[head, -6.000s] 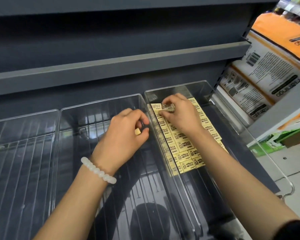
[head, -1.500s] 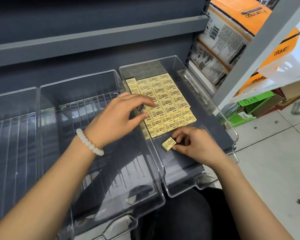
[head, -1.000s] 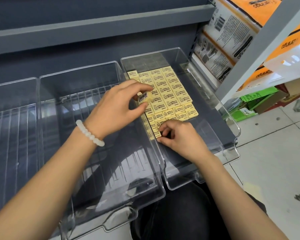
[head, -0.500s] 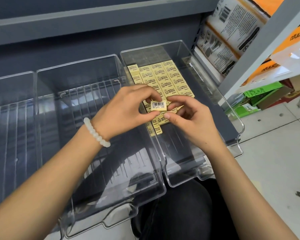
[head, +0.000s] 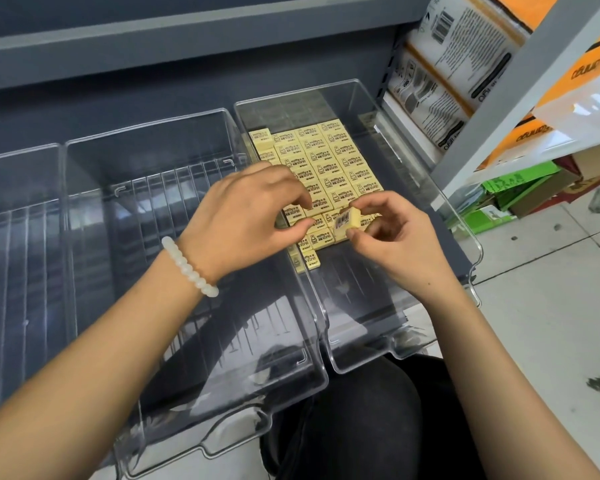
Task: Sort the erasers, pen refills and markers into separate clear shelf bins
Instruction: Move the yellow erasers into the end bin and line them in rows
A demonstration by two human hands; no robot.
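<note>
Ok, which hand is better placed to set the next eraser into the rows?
Right. The right hand already pinches a loose eraser just above the front of the eraser rows in the right bin. The left hand hovers beside it, seemingly holding nothing.

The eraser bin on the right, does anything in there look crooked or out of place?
Mostly tidy rows. The odd one is a lone eraser jutting past the front row at the near left of the eraser bin. The right hand pinches another eraser barcode-up, not yet laid.

Even, fairly bright light; glare streaked the clear bins (head: pixel 194 358), edges bowed by the wide lens, slightly soft
</note>
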